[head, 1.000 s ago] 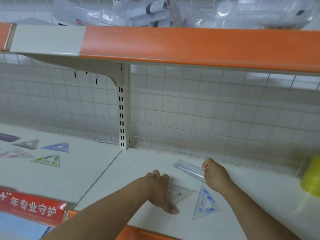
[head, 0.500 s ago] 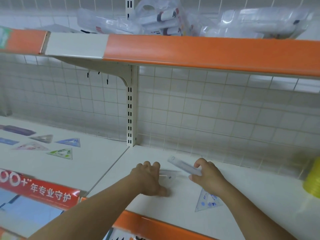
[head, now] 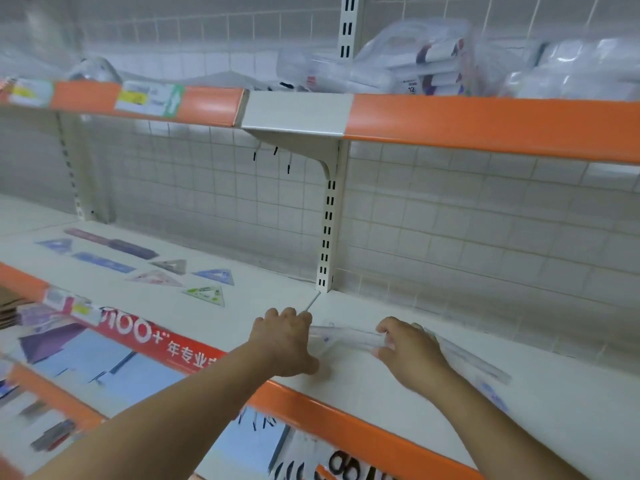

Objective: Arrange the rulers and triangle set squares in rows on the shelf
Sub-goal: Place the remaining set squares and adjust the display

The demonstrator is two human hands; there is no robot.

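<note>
White wire-grid back panel (head: 450, 237), slotted upright (head: 327, 237), orange-edged upper shelf (head: 485, 128).

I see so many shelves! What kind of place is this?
Probably a shop, perhaps a stationery one: orange-edged shelves carry price labels, packaged goods sit on top, and set squares lie in rows.

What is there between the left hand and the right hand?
A clear ruler spans the gap between the left hand and the right hand; the right hand grips one end. The head view shows it, somewhat blurred.
</note>
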